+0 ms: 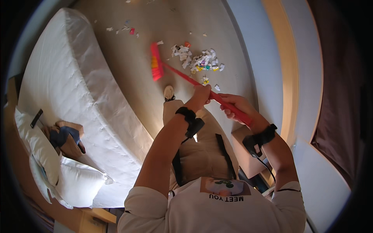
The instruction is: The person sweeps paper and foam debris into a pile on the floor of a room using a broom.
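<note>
Nearest us are the pale short-sleeved printed shirt [229, 207] and the beige trousers [200, 163], with black straps banding both wrists and a brown box [252, 157] beside the right leg. A little farther out, we see both bare hands closed around one red long-handled broom [186, 78]. The right hand [237, 105] curls about the upper part of the handle, close to its end, while the left hand [201, 96] grips lower down, just ahead and to the left, nearer the sweeping end. From there the handle slants away to the left, past a light-coloured shoe [168, 93], to the flat red broom head with a yellow patch [156, 64], which lies beyond the left hand and to its left. It looks blurred, and we cannot tell whether its bristles touch the beige floor [136, 77]. Straight out past the hands we find a loose pile of torn white and coloured scraps [206, 60], to the right of the broom head and apart from it. Farthest off, we notice scattered white bits and one small red piece [132, 31].
</note>
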A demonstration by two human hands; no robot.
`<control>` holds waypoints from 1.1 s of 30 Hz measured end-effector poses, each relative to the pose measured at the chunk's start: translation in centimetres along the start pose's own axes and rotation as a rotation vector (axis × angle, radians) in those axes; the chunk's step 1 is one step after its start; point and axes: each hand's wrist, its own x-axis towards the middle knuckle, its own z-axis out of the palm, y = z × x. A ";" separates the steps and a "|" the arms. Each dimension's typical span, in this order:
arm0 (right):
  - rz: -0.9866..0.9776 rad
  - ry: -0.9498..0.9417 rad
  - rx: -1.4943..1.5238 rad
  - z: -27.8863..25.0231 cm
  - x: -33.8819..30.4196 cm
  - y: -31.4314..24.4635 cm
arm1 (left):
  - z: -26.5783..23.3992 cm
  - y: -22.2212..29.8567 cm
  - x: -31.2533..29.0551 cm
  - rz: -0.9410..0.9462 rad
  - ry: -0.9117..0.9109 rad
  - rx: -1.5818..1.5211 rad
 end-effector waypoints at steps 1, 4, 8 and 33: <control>-0.028 0.023 0.028 0.2 -1.4 -0.5 | 3.2 1.4 -1.2 0.004 0.082 0.002; -0.195 0.195 -0.186 2.3 -6.0 -0.1 | 6.8 0.9 -3.3 0.209 0.097 -0.131; -0.190 0.102 0.100 1.7 -10.1 4.0 | 9.3 2.3 -10.5 0.166 -0.023 0.220; -0.213 0.304 0.914 -21.0 2.4 22.6 | 18.9 -11.2 -7.6 -0.822 -0.348 0.894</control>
